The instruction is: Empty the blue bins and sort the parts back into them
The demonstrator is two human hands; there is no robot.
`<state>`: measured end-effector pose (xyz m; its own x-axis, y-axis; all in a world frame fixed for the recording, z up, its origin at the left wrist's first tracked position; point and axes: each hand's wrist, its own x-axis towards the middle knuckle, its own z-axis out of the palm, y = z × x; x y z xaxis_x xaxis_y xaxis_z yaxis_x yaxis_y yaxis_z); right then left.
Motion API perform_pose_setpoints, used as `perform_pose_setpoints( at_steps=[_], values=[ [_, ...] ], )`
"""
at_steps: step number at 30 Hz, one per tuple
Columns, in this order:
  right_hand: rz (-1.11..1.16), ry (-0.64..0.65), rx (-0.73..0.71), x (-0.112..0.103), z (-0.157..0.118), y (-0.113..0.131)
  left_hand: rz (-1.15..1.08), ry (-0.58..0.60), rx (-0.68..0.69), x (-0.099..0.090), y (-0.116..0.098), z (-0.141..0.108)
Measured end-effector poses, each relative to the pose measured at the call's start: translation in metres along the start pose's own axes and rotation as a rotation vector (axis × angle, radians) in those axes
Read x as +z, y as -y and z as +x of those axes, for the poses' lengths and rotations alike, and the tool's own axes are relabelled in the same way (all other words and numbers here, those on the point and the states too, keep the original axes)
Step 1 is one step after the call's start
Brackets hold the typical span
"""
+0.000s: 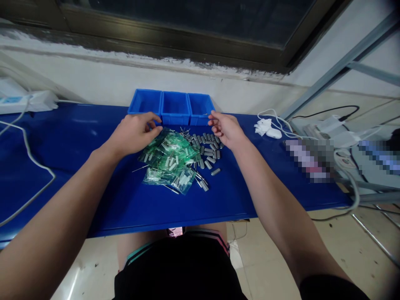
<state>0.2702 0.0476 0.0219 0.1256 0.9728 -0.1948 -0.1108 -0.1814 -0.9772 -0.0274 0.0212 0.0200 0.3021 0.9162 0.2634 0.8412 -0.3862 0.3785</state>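
Three joined blue bins stand at the back of the blue table: a left bin point(146, 101), a middle bin point(175, 104) and a right bin point(201, 105). In front of them lies a pile of green plastic bags point(170, 156) with small white and metal parts inside. Grey metal cylinders point(208, 151) are scattered right of the bags. My left hand point(134, 132) hovers at the pile's upper left, fingers curved and apart, nothing seen in them. At the right bin's front corner, my right hand point(225, 128) pinches something thin, too small to make out.
White cables point(26, 146) and a power strip point(28, 102) lie on the left. On the right are crumpled white tissue point(263, 126), a white case point(273, 133), a blurred flat object point(308, 160) and a metal frame point(331, 62). A window is behind.
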Motion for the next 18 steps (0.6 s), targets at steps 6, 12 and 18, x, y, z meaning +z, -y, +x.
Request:
perform_pose_setpoints(
  at_steps=[6,12,18],
  values=[
    [0.002,0.028,-0.056,0.0,0.001,-0.003,-0.004,-0.012,0.01,0.0,-0.001,-0.001],
    [-0.034,0.05,-0.11,-0.002,0.003,-0.006,0.042,0.052,0.041,0.003,0.005,0.001],
    [-0.087,0.068,-0.161,-0.002,0.006,-0.006,0.085,0.158,0.104,0.01,0.012,0.001]
  ],
)
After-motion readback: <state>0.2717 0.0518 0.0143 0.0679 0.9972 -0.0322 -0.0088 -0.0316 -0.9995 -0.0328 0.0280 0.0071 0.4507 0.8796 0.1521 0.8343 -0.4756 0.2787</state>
